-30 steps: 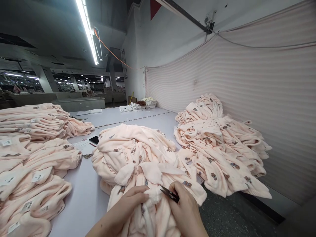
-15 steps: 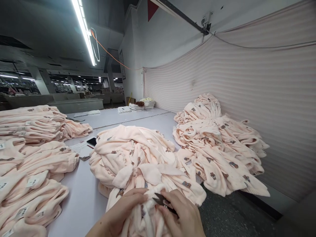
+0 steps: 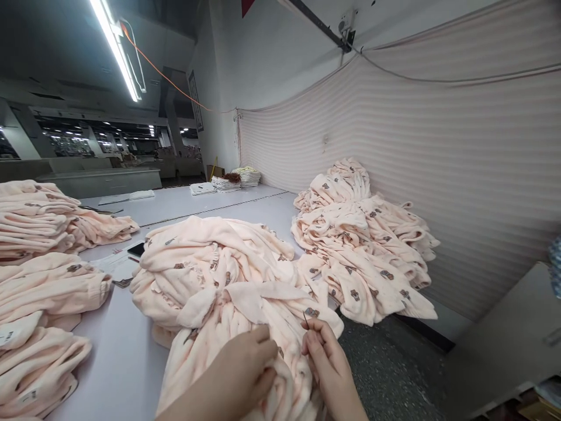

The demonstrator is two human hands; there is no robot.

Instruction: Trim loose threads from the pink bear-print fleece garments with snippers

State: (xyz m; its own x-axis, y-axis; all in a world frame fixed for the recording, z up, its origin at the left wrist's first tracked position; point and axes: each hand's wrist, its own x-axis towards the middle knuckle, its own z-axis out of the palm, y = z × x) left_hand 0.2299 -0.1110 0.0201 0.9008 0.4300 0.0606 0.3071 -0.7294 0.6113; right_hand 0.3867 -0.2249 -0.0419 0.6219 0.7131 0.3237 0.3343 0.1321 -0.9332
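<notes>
A pale pink fleece garment [image 3: 188, 351] with small printed figures hangs over the near table edge in front of me. My left hand [image 3: 243, 365] is closed on its cloth, with the fingers curled into the folds. To its right, my right hand [image 3: 328, 356] holds thread snips; only a thin dark tip of the snips [image 3: 305, 319] shows above the fingers, pointing up. The rest of the tool is hidden in the palm. Behind both hands, a heap of the same pink garments [image 3: 249, 251] lies on the table.
More pink garments [image 3: 363, 234] are heaped at the right by a striped cloth hanging [image 3: 394, 128]. Folded stacks [image 3: 35, 222] and tagged garments [image 3: 48, 286] line the left. A phone [image 3: 137, 249] and papers [image 3: 118, 266] lie between. White cloth stacks [image 3: 225, 184] stand at the far table end.
My view has turned to the right. The right hand with the snips has moved away from the left hand, and the blades now point up. The left hand has turned over the cloth.
</notes>
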